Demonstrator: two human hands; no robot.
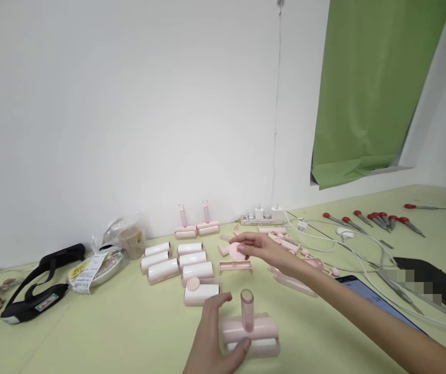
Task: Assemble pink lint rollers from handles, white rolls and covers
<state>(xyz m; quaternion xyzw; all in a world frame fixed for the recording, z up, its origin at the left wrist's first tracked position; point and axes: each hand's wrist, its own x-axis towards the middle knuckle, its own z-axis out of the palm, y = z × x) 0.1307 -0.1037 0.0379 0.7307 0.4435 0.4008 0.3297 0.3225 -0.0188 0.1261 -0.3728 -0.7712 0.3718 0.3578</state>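
Observation:
In front of me on the table stands a pink lint roller [250, 329], with a short clear pink tube rising from its top. My left hand [213, 337] is curled around its left end, the thumb pressed on the front edge. Farther back, my right hand [260, 249] has its fingertips closed at a round pink disc [237, 252]; the thumb is partly hidden. Just below the disc lies a pink curved frame [235, 266]. A white roll [201, 295] with a small pink round piece [193, 283] on it sits left of the lint roller.
Several white rolls [163, 271] lie in rows to the left. Two pink rollers with upright handles [206, 211] stand by the wall. Loose pink parts [285, 241], cables, a phone [375, 301] and red-ended tools [382, 218] spread over the right. A black strap [36, 291] lies far left.

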